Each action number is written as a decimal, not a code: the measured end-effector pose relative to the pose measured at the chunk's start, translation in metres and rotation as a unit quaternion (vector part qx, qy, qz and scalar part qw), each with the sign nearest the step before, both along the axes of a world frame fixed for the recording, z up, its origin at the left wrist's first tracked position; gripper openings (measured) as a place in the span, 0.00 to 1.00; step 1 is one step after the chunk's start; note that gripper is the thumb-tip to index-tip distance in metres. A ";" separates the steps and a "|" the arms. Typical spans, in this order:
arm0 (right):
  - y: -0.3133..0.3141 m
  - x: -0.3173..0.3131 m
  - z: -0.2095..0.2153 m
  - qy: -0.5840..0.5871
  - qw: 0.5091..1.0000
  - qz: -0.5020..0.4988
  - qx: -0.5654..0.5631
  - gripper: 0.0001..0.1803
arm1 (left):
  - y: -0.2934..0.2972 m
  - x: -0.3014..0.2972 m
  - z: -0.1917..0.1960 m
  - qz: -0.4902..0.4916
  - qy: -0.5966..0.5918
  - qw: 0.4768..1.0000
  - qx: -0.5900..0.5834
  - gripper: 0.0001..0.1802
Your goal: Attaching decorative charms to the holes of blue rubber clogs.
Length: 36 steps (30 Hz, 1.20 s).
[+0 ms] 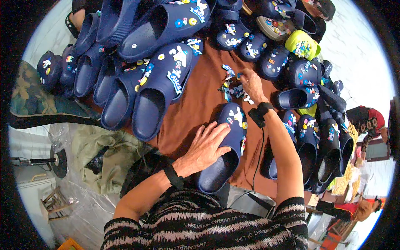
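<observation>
Navy clog (234,135) at the near edge of the counter (185,112), under the left hand (206,146).

Its long axis runs away from the near edge, toe leaning slightly right, heel by the person's lap; the left grip lies spread over its upper, thumb beside the foot opening. Loose charms (236,91) sit just beyond the toe, where the right hand (253,85) reaches, its grip drawn together at the fingertips; I cannot tell whether it pinches 1. From that right grip the clog lies toward the near edge and a little left, so the left hand, touching it, is nearer. Decorated clogs (160,91) crowd the counter's left side.
</observation>
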State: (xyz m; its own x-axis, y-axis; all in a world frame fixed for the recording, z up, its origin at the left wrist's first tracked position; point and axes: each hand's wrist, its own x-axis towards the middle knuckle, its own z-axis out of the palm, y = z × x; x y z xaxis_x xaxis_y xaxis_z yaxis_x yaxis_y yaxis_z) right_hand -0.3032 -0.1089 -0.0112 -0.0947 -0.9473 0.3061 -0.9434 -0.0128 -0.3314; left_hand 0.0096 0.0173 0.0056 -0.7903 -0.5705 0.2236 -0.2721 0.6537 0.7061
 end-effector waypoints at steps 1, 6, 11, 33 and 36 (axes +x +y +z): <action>0.005 0.003 0.008 -0.001 1.000 0.001 0.000 0.14 | 0.000 0.001 -0.001 0.001 -0.001 1.000 0.000 0.34; 0.063 -0.076 -0.012 -0.189 0.967 -0.159 0.061 0.10 | 0.003 -0.008 -0.001 -0.010 0.031 0.999 -0.007 0.33; 0.081 -0.041 -0.028 -0.458 0.840 -0.255 0.139 0.10 | 0.001 0.000 -0.005 0.012 0.024 1.000 -0.011 0.32; 0.097 0.039 0.056 -0.505 0.853 -0.033 0.129 0.10 | 0.000 0.004 -0.008 0.012 0.094 0.995 0.042 0.33; 0.110 0.055 0.072 -0.439 0.872 0.047 0.213 0.11 | 0.005 0.009 -0.012 0.028 0.092 0.991 0.093 0.37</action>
